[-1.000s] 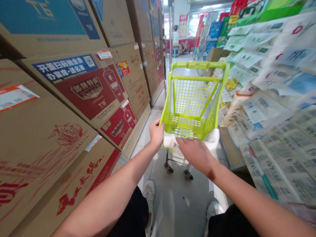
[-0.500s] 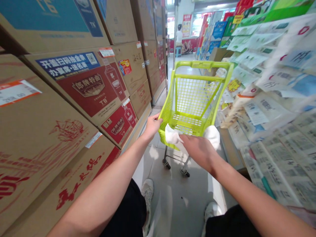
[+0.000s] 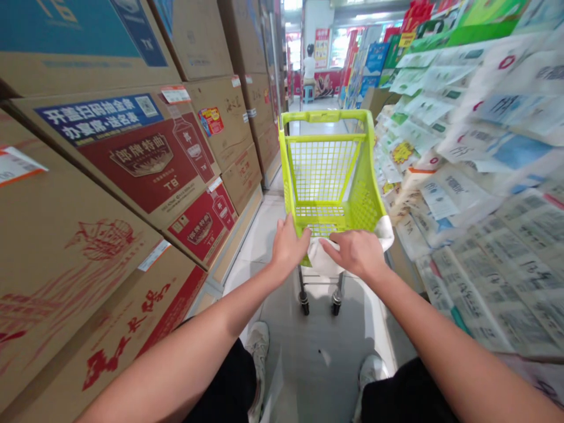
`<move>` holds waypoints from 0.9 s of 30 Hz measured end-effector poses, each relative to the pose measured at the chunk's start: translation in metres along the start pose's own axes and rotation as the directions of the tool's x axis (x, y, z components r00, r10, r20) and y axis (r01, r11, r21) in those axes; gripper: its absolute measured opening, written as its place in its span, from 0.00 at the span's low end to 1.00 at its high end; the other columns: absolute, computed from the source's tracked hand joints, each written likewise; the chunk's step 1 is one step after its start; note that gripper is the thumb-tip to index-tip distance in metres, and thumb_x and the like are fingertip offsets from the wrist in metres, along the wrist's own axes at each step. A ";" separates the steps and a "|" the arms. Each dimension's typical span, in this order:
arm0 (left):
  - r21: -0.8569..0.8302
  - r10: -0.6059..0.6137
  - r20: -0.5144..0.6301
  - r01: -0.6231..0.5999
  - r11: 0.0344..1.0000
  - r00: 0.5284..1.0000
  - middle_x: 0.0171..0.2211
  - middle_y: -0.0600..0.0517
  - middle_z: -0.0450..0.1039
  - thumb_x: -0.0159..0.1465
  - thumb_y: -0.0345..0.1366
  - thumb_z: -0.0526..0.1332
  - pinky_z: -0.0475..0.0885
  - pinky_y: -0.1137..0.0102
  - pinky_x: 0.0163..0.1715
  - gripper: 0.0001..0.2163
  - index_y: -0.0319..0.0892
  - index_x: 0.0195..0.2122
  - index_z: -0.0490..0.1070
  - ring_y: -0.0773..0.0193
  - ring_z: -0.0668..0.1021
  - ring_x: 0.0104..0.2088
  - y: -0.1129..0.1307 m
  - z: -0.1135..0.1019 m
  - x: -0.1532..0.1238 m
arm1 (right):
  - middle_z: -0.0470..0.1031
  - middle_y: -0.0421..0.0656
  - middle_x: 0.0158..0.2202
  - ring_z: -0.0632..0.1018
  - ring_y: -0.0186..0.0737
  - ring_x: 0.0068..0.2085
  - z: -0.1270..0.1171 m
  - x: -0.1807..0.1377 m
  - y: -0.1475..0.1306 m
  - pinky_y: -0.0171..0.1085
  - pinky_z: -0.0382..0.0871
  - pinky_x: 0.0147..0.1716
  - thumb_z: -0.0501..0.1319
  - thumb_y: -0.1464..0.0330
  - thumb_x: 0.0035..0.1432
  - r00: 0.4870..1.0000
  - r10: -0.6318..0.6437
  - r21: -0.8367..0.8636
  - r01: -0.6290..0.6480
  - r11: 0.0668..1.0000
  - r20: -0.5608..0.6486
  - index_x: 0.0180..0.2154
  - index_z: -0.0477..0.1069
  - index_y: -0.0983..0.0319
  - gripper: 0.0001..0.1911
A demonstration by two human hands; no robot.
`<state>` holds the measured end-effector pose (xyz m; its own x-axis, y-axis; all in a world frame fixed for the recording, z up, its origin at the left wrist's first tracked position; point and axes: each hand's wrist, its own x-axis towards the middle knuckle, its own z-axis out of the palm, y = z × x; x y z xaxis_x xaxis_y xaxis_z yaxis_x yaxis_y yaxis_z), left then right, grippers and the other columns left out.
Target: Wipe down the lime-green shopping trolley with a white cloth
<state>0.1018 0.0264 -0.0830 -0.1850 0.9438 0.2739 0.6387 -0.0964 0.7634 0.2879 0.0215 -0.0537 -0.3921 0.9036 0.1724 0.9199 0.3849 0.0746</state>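
- Standing in the middle of a narrow shop aisle, the lime-green plastic cart (image 3: 328,176) rolls on small castors between stacked cardboard cartons (image 3: 145,170) on the left and shelves of wrapped paper goods (image 3: 476,176) on the right; its mesh basket shows nothing inside, so I judge it light, easily steered, and a little flexible in the walls rather than rigid like steel.
- Taking hold looks best at the near rim, where both hands already sit; the thin mesh sides would likely bend or pinch if gripped.
- The white cloth (image 3: 328,261) draped over that near rim is soft and limp, and may slide on the smooth plastic unless pressed down.
- The left hand (image 3: 288,247) curls around the near left corner of the cart, fingers closed on the rim.
- The right hand (image 3: 356,252) lies palm-down on the cloth, pressing it against the rim; whether the fingers wrap under the edge I cannot tell.
- Writing: the nearest red carton label reads "郎牌特曲" with "T8" beneath, and a blue strip above carries white Chinese characters and a QR code; the price tags (image 3: 175,94) are too small to read.
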 end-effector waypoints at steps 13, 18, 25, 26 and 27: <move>0.107 0.230 -0.032 -0.225 0.968 0.973 0.50 0.43 0.69 0.65 0.36 0.59 0.71 0.51 0.60 0.14 0.43 0.52 0.71 0.51 0.75 0.54 -0.020 -0.028 0.025 | 0.82 0.54 0.50 0.81 0.53 0.51 0.000 -0.013 0.043 0.47 0.70 0.53 0.55 0.53 0.72 0.955 -0.292 0.194 0.298 0.935 -0.056 0.51 0.79 0.64 0.24; 0.223 0.331 -0.123 -0.299 0.928 0.936 0.62 0.39 0.60 0.64 0.34 0.61 0.65 0.51 0.65 0.26 0.42 0.65 0.66 0.48 0.68 0.63 -0.036 -0.042 0.041 | 0.81 0.52 0.55 0.80 0.51 0.56 0.002 -0.007 0.061 0.48 0.71 0.57 0.53 0.60 0.74 0.930 -0.365 0.278 0.362 0.890 -0.043 0.57 0.77 0.62 0.22; 0.429 0.485 0.062 -0.462 0.776 0.872 0.71 0.39 0.55 0.61 0.46 0.70 0.57 0.45 0.67 0.26 0.48 0.60 0.71 0.39 0.57 0.71 -0.037 -0.054 0.049 | 0.83 0.47 0.51 0.80 0.49 0.56 -0.009 -0.005 0.075 0.48 0.70 0.61 0.53 0.56 0.72 0.919 -0.388 0.606 0.347 0.716 -0.068 0.49 0.82 0.59 0.22; 0.428 0.502 0.078 -0.484 0.764 0.861 0.70 0.39 0.58 0.60 0.46 0.71 0.56 0.46 0.68 0.26 0.47 0.59 0.72 0.40 0.57 0.72 -0.036 -0.054 0.050 | 0.84 0.45 0.47 0.81 0.50 0.53 -0.010 -0.006 0.075 0.47 0.72 0.57 0.53 0.54 0.72 0.940 -0.336 0.644 0.290 0.708 -0.055 0.45 0.83 0.60 0.24; 0.422 0.515 0.092 -0.502 0.755 0.852 0.68 0.39 0.61 0.60 0.46 0.71 0.54 0.47 0.68 0.26 0.46 0.58 0.72 0.41 0.58 0.71 -0.035 -0.053 0.051 | 0.85 0.44 0.42 0.82 0.50 0.48 -0.012 -0.007 0.074 0.46 0.75 0.52 0.52 0.51 0.71 0.965 -0.258 0.673 0.222 0.706 -0.047 0.42 0.83 0.60 0.26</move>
<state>0.0301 0.0607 -0.0648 0.2402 0.7838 0.5727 0.8904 -0.4129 0.1917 0.3586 0.0414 -0.0379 -0.6161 0.7635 0.1934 0.5628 0.5986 -0.5700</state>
